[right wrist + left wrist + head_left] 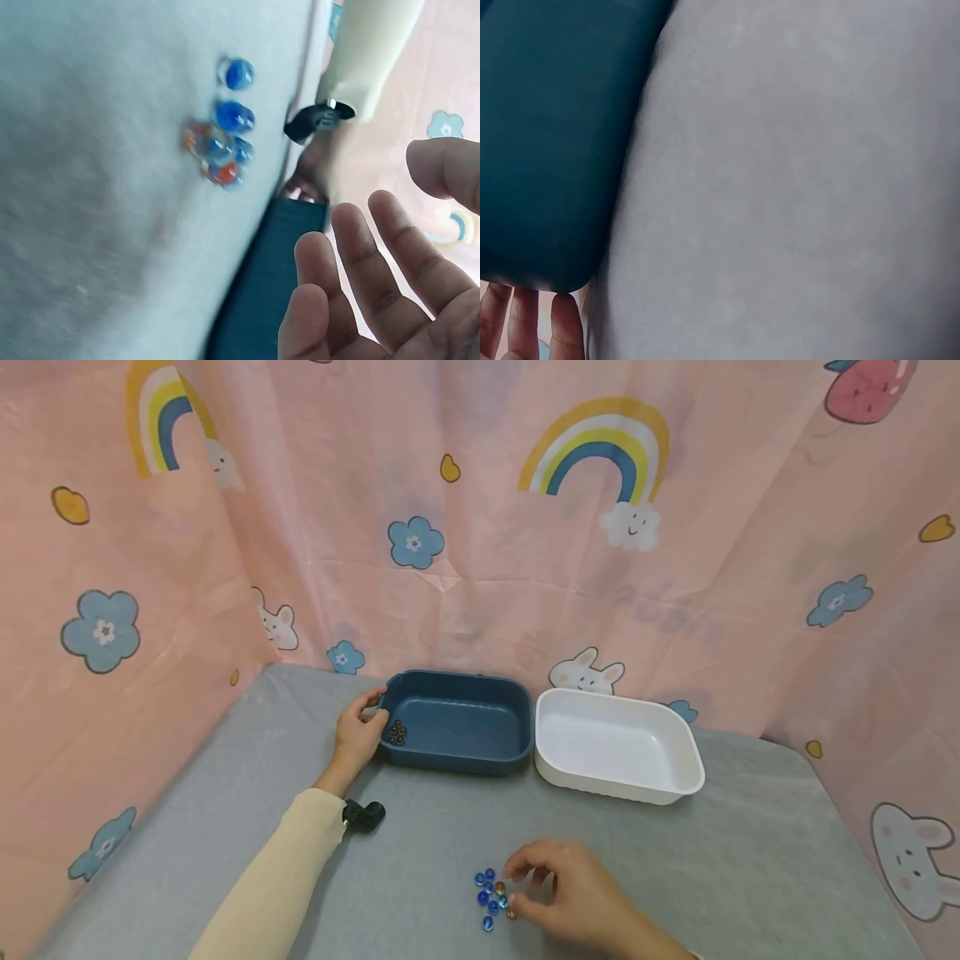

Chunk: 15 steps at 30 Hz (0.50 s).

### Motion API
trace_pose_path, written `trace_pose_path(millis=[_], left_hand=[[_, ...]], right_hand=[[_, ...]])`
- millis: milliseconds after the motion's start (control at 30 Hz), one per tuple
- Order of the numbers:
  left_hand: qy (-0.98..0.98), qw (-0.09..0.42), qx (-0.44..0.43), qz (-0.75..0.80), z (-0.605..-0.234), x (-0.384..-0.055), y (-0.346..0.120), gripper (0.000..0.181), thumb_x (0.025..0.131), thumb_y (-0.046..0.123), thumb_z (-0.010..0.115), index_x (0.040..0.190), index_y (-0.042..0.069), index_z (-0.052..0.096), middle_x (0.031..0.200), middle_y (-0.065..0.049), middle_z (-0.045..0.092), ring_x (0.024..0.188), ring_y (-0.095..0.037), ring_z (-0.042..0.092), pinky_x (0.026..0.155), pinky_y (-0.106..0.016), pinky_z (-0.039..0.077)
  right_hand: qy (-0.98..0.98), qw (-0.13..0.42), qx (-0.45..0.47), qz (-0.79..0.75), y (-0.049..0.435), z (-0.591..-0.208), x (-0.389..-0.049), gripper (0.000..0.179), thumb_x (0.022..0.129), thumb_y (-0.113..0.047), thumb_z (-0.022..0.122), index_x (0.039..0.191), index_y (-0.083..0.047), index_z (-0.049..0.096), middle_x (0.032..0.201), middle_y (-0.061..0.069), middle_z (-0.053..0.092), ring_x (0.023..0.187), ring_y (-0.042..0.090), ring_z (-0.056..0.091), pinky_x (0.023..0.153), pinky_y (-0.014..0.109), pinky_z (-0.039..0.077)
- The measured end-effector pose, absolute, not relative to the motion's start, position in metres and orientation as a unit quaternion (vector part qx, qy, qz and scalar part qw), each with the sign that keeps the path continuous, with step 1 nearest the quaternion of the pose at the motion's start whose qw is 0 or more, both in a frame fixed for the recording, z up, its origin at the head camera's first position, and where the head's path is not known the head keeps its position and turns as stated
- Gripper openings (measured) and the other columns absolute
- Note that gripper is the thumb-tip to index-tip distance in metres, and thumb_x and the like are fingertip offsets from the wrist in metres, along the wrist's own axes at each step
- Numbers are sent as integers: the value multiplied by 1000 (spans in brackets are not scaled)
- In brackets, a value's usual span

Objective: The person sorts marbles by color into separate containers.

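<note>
My left hand (360,731) is at the left end of a dark blue tray (465,763). In the left wrist view its fingers (568,330) are fairly straight, their tips touching the tray's end. Several small brown marbles (398,732) lie in that tray's left corner. Closer to me, a loose cluster of glass marbles (483,899), mostly blue with a few orange ones, lies on the grey cloth. Just right of it hovers my right hand (577,893), fingers and thumb apart. The right wrist view shows nothing between its fingers (356,240).
Beside the blue tray stands a white tray (618,756), a little nearer on its right side. Grey cloth (420,860) covers the table. A pink printed curtain (495,610) hangs behind and along both sides. A black wrist camera (365,816) sits on my left wrist.
</note>
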<state>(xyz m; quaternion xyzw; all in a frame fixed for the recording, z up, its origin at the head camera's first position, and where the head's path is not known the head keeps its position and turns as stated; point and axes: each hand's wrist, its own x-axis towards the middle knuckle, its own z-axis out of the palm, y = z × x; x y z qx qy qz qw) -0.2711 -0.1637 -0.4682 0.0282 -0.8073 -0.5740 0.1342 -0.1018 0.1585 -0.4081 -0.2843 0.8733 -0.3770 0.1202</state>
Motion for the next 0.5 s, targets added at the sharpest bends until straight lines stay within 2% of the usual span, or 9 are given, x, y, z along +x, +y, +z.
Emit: trace_pose_path(millis=[167,500], left_hand=[[-806,136,27,-575,-468,-271,-165,42,91,11,53,132,15,59,128,-13,59,64,-10,48,56,-24,41],[-806,139,23,-576,-470,-272,-164,42,91,12,53,132,15,58,127,-14,58,65,-11,48,56,-25,41]], right_hand=[[879,157,-262,-367,159,-415,-98,17,81,-29,75,96,-22,71,91,-12,69,76,1,58,66,22,50],[888,167,-250,-348,160,-431,-95,11,80,-26,75,89,-25,70,84,-18,65,71,-1,54,62,19,46]])
